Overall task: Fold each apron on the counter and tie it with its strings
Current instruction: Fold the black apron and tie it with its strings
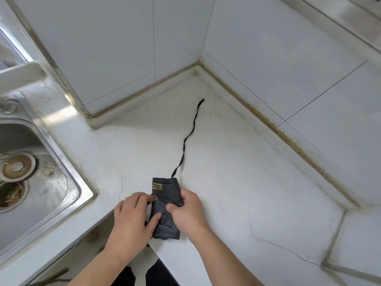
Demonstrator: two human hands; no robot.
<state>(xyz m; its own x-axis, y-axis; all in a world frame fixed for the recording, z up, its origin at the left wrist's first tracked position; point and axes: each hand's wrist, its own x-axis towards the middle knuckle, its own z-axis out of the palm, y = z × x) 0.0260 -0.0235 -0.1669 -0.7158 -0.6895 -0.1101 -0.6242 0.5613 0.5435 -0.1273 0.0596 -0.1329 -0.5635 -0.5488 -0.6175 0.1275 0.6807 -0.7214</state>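
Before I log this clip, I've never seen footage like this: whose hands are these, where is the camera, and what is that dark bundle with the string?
There is no machine here. One wide-angle camera, worn on a person's head, looks forward and down, so both arms enter from the bottom. The left hand and right hand hold a dark folded apron, a narrow bundle lying near the front edge of the white counter. The fingers and thumbs of both hands curl onto the fabric. One black apron string trails loose from the bundle's far end toward the tiled corner, so the apron looks folded but not yet tied. A steel sink is set into the counter on the left.
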